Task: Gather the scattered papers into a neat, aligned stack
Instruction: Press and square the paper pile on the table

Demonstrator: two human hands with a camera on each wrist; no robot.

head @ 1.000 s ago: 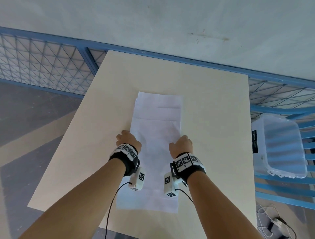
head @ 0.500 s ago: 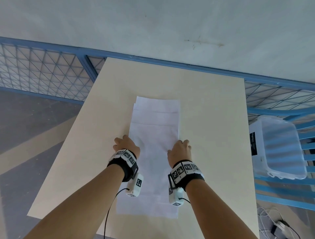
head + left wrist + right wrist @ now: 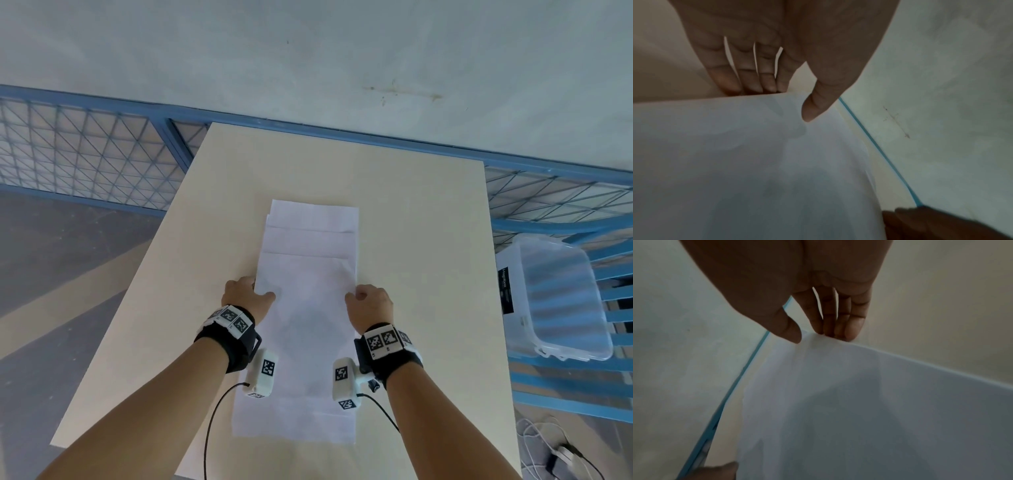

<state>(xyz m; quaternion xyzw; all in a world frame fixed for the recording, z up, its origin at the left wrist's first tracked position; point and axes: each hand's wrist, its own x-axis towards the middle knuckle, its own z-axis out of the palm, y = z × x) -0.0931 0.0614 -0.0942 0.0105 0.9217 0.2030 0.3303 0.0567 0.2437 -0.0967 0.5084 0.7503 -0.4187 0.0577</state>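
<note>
The papers point(image 3: 308, 308) lie in a loose pile in the middle of the table point(image 3: 428, 240). The left hand point(image 3: 245, 296) and the right hand point(image 3: 371, 303) pinch the side edges, thumbs on top.

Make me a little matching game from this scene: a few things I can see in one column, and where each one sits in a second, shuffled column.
Things:
1. left hand
2. right hand
3. papers
4. clear plastic bin

Places:
A. off the table's right edge, on blue slats
B. at the papers' right edge
C. lying overlapped along the middle of the table
D. at the papers' left edge, thumb on top

Pairs: 1-D, 2-B, 3-C, 4-A
</note>
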